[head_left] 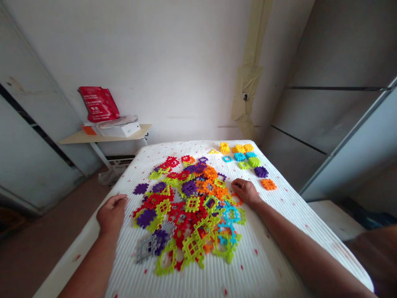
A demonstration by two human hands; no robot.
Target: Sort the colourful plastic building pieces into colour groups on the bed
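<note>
While empty, left hand [111, 214] and right hand [243, 191] palm-down beside the plastic blocks [189, 211] (grips loose).

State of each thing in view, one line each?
left hand: palm down beside the pile, nothing visibly held
right hand: palm down at the pile's edge, nothing visibly held
tile pile: mixed colours, overlapping
separate tiles: set apart, grouped by colour
red bag: propped against wall
white box: closed, on shelf
</note>
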